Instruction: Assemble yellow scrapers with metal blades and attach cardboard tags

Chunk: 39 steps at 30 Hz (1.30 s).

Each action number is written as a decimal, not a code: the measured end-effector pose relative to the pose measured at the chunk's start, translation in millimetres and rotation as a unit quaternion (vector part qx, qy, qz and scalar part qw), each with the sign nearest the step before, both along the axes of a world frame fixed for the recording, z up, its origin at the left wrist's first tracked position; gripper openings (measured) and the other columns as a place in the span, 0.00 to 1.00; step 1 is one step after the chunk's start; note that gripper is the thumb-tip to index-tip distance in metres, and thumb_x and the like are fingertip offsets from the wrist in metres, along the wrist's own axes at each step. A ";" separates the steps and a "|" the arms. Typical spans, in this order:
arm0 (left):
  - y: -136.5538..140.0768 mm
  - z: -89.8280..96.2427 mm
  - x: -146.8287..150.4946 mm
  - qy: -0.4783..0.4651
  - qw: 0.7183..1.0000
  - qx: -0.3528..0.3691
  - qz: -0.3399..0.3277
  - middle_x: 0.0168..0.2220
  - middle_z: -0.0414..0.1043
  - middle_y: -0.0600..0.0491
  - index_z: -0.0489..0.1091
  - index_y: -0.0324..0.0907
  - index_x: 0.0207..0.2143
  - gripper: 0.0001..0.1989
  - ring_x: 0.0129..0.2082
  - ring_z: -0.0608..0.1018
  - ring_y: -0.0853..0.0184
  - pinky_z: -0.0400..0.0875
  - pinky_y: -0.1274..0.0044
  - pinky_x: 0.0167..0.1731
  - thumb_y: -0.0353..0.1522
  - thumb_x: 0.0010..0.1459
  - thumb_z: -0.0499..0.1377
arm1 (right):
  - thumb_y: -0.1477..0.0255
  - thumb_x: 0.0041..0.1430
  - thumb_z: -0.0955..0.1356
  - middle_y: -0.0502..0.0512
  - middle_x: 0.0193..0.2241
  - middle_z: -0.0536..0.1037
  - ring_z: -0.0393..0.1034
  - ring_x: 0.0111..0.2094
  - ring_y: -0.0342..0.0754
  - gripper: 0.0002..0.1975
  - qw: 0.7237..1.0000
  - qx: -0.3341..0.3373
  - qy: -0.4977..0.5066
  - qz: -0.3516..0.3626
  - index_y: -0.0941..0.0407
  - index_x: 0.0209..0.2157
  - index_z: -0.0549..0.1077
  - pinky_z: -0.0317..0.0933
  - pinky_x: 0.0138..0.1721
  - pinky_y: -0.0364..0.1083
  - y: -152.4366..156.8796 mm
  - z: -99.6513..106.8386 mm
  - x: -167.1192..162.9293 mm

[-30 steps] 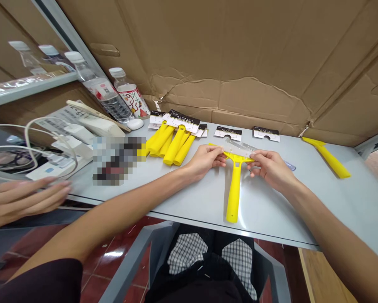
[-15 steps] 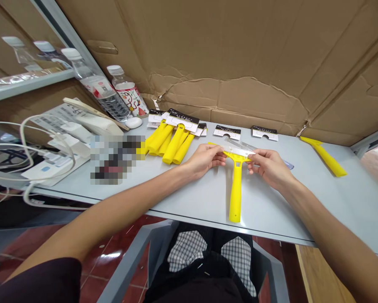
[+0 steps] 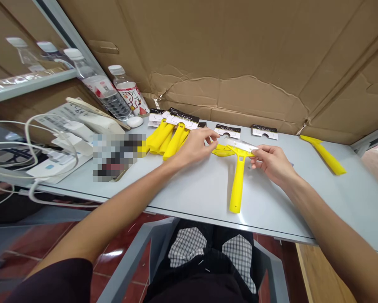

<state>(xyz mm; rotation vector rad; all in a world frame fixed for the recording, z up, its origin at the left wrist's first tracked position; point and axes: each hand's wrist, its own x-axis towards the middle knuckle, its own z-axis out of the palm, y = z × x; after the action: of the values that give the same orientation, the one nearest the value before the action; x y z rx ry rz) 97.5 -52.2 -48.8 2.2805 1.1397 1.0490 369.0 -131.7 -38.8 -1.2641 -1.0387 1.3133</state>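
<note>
A yellow T-shaped scraper (image 3: 236, 183) with a metal blade (image 3: 239, 144) across its head is in front of me, its handle pointing toward me. My right hand (image 3: 270, 163) pinches the right end of the head between thumb and fingers. Off the scraper's left end hovers my left hand (image 3: 199, 145), fingers curved and apart with nothing between them. Just right of its fingertips lies a flat yellow plastic piece (image 3: 222, 150), partly behind the scraper head. Behind my left hand, several yellow handles (image 3: 173, 143) with black-and-white header cards (image 3: 184, 118) lie in a pile, partly covered.
Two more header cards, one left (image 3: 227, 131) and one right (image 3: 264, 131), lie along the cardboard wall (image 3: 239, 54). Far right is another yellow scraper handle (image 3: 327, 158). Bottles (image 3: 130, 90), a white mouse (image 3: 134, 122) and white cables (image 3: 34, 147) occupy the left side.
My left hand has let go of the scraper's left end and moved left and slightly back. The scraper has tilted a little, still in my right hand. The yellow piece behind it shows more.
</note>
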 end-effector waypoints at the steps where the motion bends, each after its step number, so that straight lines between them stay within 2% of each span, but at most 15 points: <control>1: -0.1 -3.7 0.4 0.041 0.999 0.020 -0.022 0.44 0.86 0.46 0.84 0.39 0.44 0.10 0.38 0.84 0.63 0.79 0.70 0.42 0.27 0.63 0.63 | 0.70 0.49 0.81 0.58 0.30 0.79 0.72 0.30 0.46 0.10 1.000 0.000 0.001 -0.001 0.59 0.28 0.81 0.71 0.28 0.46 0.1 0.1 0.2; 4: -3.1 -15.7 5.2 0.120 0.989 0.049 -0.069 0.45 0.86 0.44 0.83 0.39 0.46 0.09 0.44 0.85 0.57 0.79 0.64 0.50 0.30 0.66 0.64 | 0.70 0.49 0.81 0.58 0.31 0.79 0.72 0.30 0.46 0.10 1.000 0.001 0.002 -0.003 0.59 0.29 0.81 0.72 0.28 0.46 0.2 0.1 0.3; 8: -7.7 -27.8 13.0 0.143 0.985 0.037 -0.094 0.47 0.85 0.42 0.82 0.38 0.47 0.09 0.48 0.84 0.54 0.78 0.62 0.53 0.32 0.67 0.66 | 0.69 0.48 0.81 0.58 0.31 0.78 0.72 0.30 0.46 0.11 1.000 -0.001 -0.002 -0.001 0.59 0.28 0.81 0.72 0.28 0.46 0.5 -0.5 0.2; 12: -9.3 -30.9 16.5 0.131 0.987 0.016 -0.096 0.47 0.85 0.42 0.83 0.39 0.46 0.08 0.48 0.84 0.54 0.77 0.62 0.53 0.32 0.69 0.65 | 0.68 0.47 0.83 0.58 0.30 0.78 0.72 0.30 0.46 0.13 1.000 -0.002 -0.002 -0.003 0.59 0.28 0.81 0.71 0.28 0.46 0.7 -0.7 0.2; 15: -10.4 -28.8 15.8 0.112 0.989 0.005 -0.093 0.43 0.85 0.44 0.83 0.44 0.42 0.06 0.46 0.83 0.55 0.75 0.63 0.53 0.33 0.68 0.65 | 0.67 0.46 0.83 0.58 0.29 0.77 0.72 0.31 0.47 0.14 1.000 -0.002 -0.006 -0.005 0.58 0.28 0.81 0.71 0.28 0.46 0.7 -0.5 0.1; 18: -11.7 -25.3 12.8 0.065 0.994 -0.007 -0.087 0.38 0.84 0.46 0.83 0.48 0.38 0.05 0.42 0.83 0.57 0.75 0.67 0.50 0.33 0.66 0.66 | 0.66 0.46 0.84 0.58 0.29 0.77 0.71 0.31 0.47 0.15 1.000 -0.004 -0.007 -0.003 0.58 0.28 0.80 0.70 0.28 0.47 1.0 -0.4 0.4; 21: -11.3 -20.4 8.6 0.018 0.997 -0.019 -0.073 0.36 0.84 0.46 0.83 0.48 0.38 0.03 0.42 0.83 0.56 0.75 0.68 0.48 0.32 0.62 0.68 | 0.65 0.47 0.84 0.58 0.30 0.78 0.71 0.31 0.47 0.15 1.000 -0.004 -0.010 -0.003 0.58 0.28 0.80 0.70 0.29 0.47 1.5 -0.8 1.3; 24: -9.0 -13.4 4.2 0.007 0.999 -0.014 -0.052 0.39 0.84 0.45 0.84 0.47 0.43 0.09 0.44 0.83 0.55 0.75 0.67 0.52 0.29 0.61 0.68 | 0.66 0.47 0.83 0.59 0.30 0.78 0.71 0.31 0.47 0.15 1.000 -0.005 -0.012 -0.005 0.58 0.29 0.80 0.70 0.29 0.47 1.9 -1.4 2.3; 26: -7.5 -8.0 1.6 0.021 0.999 -0.005 -0.036 0.41 0.83 0.45 0.83 0.45 0.52 0.16 0.44 0.82 0.55 0.73 0.66 0.54 0.27 0.62 0.65 | 0.66 0.47 0.83 0.59 0.30 0.78 0.71 0.31 0.47 0.14 1.000 -0.005 -0.012 -0.005 0.58 0.29 0.81 0.70 0.28 0.47 1.9 -1.8 2.6; 29: -7.2 -1.2 -1.2 0.050 0.999 -0.001 -0.015 0.40 0.82 0.47 0.75 0.40 0.65 0.25 0.40 0.81 0.58 0.73 0.67 0.53 0.26 0.66 0.60 | 0.67 0.47 0.83 0.59 0.30 0.78 0.72 0.31 0.47 0.13 1.000 -0.005 -0.010 -0.005 0.58 0.29 0.81 0.70 0.28 0.46 1.7 -2.4 2.7; 31: -8.2 1.6 -1.9 0.052 0.999 -0.001 -0.003 0.41 0.81 0.48 0.69 0.39 0.70 0.30 0.38 0.79 0.61 0.73 0.69 0.51 0.25 0.66 0.59 | 0.68 0.47 0.83 0.59 0.30 0.78 0.72 0.31 0.47 0.13 1.000 -0.006 -0.010 -0.004 0.58 0.29 0.81 0.70 0.28 0.46 1.7 -2.8 2.7; 35: -10.7 4.3 -1.1 0.016 1.000 -0.002 0.006 0.43 0.79 0.50 0.66 0.39 0.72 0.36 0.36 0.78 0.65 0.75 0.71 0.49 0.23 0.61 0.60 | 0.67 0.48 0.83 0.58 0.30 0.77 0.71 0.32 0.47 0.13 1.000 -0.002 -0.012 -0.002 0.58 0.29 0.81 0.70 0.28 0.46 1.4 -3.2 2.6; 39: -11.0 6.5 0.6 -0.085 0.993 -0.082 -0.003 0.42 0.76 0.53 0.69 0.42 0.68 0.32 0.32 0.80 0.69 0.78 0.74 0.39 0.24 0.61 0.61 | 0.67 0.48 0.83 0.58 0.31 0.77 0.71 0.32 0.47 0.13 1.000 -0.003 -0.012 0.000 0.58 0.29 0.81 0.70 0.28 0.46 1.0 -2.3 1.9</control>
<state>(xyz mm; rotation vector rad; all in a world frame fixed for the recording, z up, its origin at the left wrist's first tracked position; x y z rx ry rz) 98.1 -63.2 -42.3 2.0254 1.1068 1.0808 370.9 -130.8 -41.1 -1.2882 -1.0528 1.3052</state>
